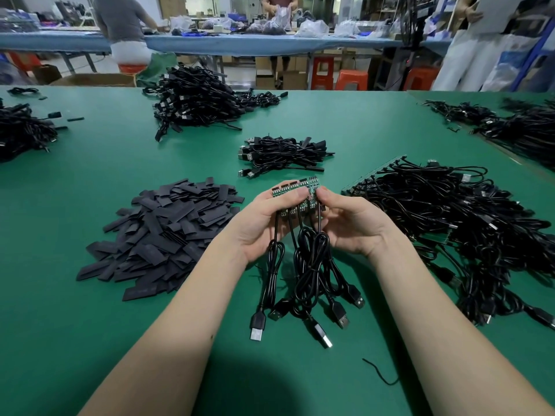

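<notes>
Hands up: left hand (264, 223) and right hand (348, 223) both pinch the board strip (295, 189) above the mat (90, 310); cables (303, 265) dangle. Snap unevenly and a solder joint could tear.

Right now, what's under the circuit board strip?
USB cables hang below the circuit board strip, plugs on the green mat. The left hand and right hand partly cover where they join.

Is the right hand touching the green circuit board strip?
Touching. The head view shows the right hand pinching the right end of the circuit board strip.
</notes>
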### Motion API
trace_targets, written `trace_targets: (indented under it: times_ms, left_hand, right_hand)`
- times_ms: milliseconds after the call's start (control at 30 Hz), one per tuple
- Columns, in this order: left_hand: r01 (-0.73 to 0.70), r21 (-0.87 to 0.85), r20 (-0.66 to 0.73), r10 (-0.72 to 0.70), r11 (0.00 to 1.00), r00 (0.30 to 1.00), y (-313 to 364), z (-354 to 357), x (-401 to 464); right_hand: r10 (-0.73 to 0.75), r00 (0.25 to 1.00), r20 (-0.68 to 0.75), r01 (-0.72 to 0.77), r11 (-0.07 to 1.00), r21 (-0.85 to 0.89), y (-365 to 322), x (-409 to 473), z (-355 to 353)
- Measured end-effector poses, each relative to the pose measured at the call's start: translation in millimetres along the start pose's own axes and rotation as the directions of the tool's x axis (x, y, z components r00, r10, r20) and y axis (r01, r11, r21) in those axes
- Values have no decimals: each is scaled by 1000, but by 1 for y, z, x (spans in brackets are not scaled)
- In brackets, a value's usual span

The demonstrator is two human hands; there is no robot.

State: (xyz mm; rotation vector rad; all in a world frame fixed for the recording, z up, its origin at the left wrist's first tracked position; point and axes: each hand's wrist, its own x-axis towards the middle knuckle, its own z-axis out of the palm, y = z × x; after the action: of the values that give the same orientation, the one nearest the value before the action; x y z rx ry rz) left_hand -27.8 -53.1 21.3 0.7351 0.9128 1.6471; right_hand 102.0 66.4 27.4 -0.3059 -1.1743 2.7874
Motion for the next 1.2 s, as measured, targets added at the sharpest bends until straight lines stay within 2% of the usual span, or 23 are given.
trace_targets:
  times_ms: [200, 367, 467, 500, 533, 567, 633, 667, 700, 733, 767, 800, 900, 967, 1033, 1200]
  left_hand:
    - [-5, -28, 32, 6, 1000, 999, 1, 0, -2]
    - [-5, -40, 23, 6, 999, 1000, 0, 0, 0]
    - [-34, -15, -95, 32, 999, 995, -1, 0, 6]
    - [-59, 57, -170, 68, 997, 983, -2, 0, 7]
    - [-84, 198, -247, 133, 977, 960, -3, -1, 8]
    - [-85, 404, -310, 224, 911, 924, -4, -2, 8]
    - [-26, 783, -326, 446, 621, 834, -9, -6, 7]
    - [-11, 888, -270, 541, 459, 796, -11, -7, 7]
    - [-17, 941, -204, 606, 339, 769, -11, -7, 7]
    - [-36, 960, -156, 639, 277, 753, -11, -5, 8]
    - [-61, 960, -136, 645, 274, 752, -10, -3, 9]
    - [-98, 937, -145, 628, 335, 764, -10, 1, 10]
    - [-149, 698, -243, 428, 700, 870, -8, 14, 13]
    - [-116, 514, -256, 281, 850, 925, -8, 20, 14]
    - [-95, 442, -262, 230, 892, 937, -11, 21, 14]
    - [-79, 456, -278, 226, 886, 933, -17, 19, 15]
  right_hand:
    - [-12, 1000, 20, 11, 1000, 24, 2, 1, 2]
    - [-26, 998, -51, 29, 997, 67, 2, 0, 2]
    - [-31, 994, -107, 24, 998, -66, -6, -3, 3]
    - [-36, 986, -165, 10, 988, -157, -10, -5, 3]
    - [-51, 971, -234, -10, 968, -249, -13, -6, 3]
    - [-77, 952, -295, -24, 945, -325, -18, -9, 2]
    - [-146, 920, -364, -26, 904, -427, -25, -12, 0]
    - [-178, 909, -376, -19, 885, -465, -29, -14, -1]
    - [-201, 903, -378, -13, 870, -493, -31, -15, -1]
    - [-215, 902, -374, -7, 859, -512, -33, -16, 0]
    - [-222, 904, -365, -4, 850, -527, -34, -16, 1]
    - [-223, 907, -356, -5, 841, -541, -34, -16, 1]
    - [-220, 910, -353, -23, 821, -571, -33, -13, 2]
    - [-211, 912, -352, -20, 834, -551, -32, -13, 2]
    - [-213, 913, -349, 8, 863, -506, -33, -13, 0]
    - [-257, 882, -395, 22, 860, -510, -37, -12, 5]
